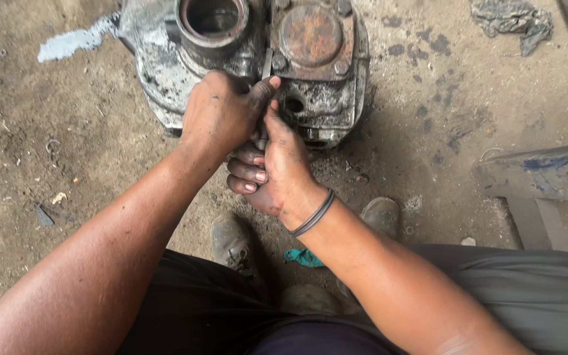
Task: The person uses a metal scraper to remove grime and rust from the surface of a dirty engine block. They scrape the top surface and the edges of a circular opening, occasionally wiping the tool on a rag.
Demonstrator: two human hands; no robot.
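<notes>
Closest in, two dirty shoes (233, 242) and a scrap of teal rag (304, 258) sit on the dirt floor (54, 164), just below the hands. The right hand (277, 174), black band on the wrist, is clenched around a thin metal tool (265, 69) that pokes up between both hands; the left hand (221, 113) is wrapped over it in a tight grip, thumb pressed on the shaft. Both rest against the near edge of the greasy engine casing (165, 72), beside its small round hole. Bare dirt lies open left of the casing; a blue-painted plank (540, 172) crowds its right, with a crumpled grey rag (513, 20) beyond that.
</notes>
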